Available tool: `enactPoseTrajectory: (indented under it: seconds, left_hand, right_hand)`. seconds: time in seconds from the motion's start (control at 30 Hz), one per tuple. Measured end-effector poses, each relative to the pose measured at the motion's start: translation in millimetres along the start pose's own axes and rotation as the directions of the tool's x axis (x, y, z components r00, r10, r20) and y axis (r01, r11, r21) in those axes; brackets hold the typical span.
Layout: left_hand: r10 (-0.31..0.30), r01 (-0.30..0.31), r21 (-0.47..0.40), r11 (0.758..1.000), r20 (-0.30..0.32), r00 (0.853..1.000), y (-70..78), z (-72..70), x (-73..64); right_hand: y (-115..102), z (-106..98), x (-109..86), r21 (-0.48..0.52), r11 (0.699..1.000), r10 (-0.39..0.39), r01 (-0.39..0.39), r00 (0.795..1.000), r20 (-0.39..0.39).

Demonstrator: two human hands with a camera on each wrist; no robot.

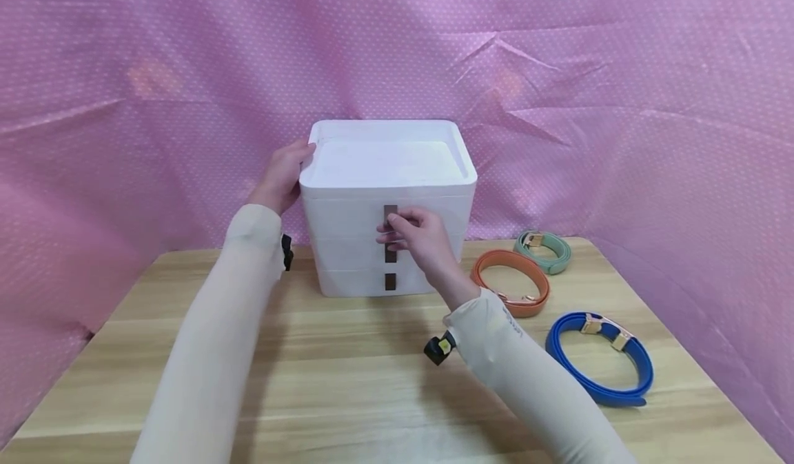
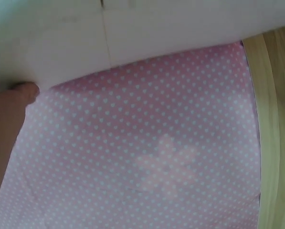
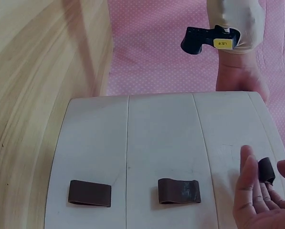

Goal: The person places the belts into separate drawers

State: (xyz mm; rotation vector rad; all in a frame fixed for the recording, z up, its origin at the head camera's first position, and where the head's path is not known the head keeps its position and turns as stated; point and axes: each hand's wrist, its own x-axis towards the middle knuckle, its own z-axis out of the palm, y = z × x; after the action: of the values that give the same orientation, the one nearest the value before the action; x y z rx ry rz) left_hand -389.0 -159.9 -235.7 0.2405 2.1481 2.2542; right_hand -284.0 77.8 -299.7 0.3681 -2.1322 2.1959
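Note:
A white drawer box point(image 1: 391, 164) with stacked drawers stands at the back of the table, its front toward me. My left hand point(image 1: 287, 171) rests against its left side, with fingertips at the top rim; part of the hand is hidden. In front of the top drawer, my right hand point(image 1: 422, 236) is at that drawer's brown pull tab point(image 3: 266, 171). In the right wrist view the fingers point(image 3: 249, 186) lie beside the tab and the thumb stands a little apart from it. Lower brown tabs point(image 3: 179, 191) hang on the other drawers.
To the right lie three coiled belts: an orange belt point(image 1: 538, 278), a green belt point(image 1: 561, 254) and a blue belt point(image 1: 558, 350) with gold buckle parts. Pink dotted cloth point(image 1: 397, 43) hangs behind and beside the wooden table point(image 1: 347, 395).

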Motion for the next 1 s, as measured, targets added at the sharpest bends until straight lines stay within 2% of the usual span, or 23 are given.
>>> enactPoseTrajectory:
  seconds: [0.13, 0.47, 0.63, 1.0]
  left_hand:
    - [0.003, -0.007, 0.058, 0.998, 0.063, 0.998, -1.8, -0.9, 1.1]
    - [-0.005, 0.002, 0.092, 0.996, 0.035, 0.999, -1.5, -0.8, 2.3]
    - [0.011, -0.016, 0.083, 0.996, 0.057, 0.998, -4.3, -3.4, -0.1]
    - [0.021, -0.024, 0.054, 0.998, 0.055, 0.998, -8.4, -5.4, 0.4]
  right_hand:
    - [0.9, -3.3, 1.8, -0.014, 1.000, 0.011, -0.011, 1.000, -0.001]
    - [3.1, -2.3, 5.1, 0.004, 0.999, 0.039, -0.039, 0.999, 0.037]
    - [2.5, -2.5, 5.0, -0.003, 0.999, 0.052, -0.052, 0.997, 0.049]
    - [1.8, -4.4, 1.7, 0.001, 1.000, 0.025, -0.025, 0.997, 0.067]
